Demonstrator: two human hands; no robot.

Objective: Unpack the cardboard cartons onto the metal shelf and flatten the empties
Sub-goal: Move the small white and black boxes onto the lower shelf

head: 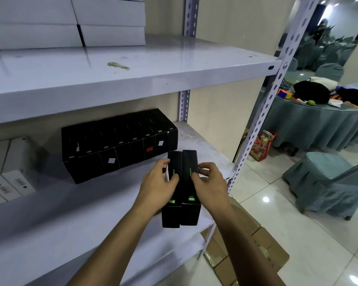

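Stock is ranged along the lower level of the grey metal shelf [70,223]. At the far left, white barcoded cardboard boxes [11,182] are stood on edge. Next to them, a row of black rectangular boxes [116,147] is packed side by side with the labelled ends turned outward, presumably so they can be read.

Just in front of the right end of that row, a pair of slim black boxes with green lettering [191,213] is held close to the shelf's front lip with the long faces touching. Whether the pair is resting on the shelf or lifted clear of it cannot be told.

The left hand [159,186] is brought in from below on an extended forearm. Its fingers are curled round the pair's outer left side and the thumb is laid on top. The right hand [209,182] is set as a mirror image, with its fingers wrapped over the right side. The two boxes appear to be squeezed together so that they can be pushed in as one unit to extend the row.

Brown cardboard cartons [256,244] are seen on the tiled floor beside the shelf, below the right forearm. They are judged to be awaiting emptying and flattening.
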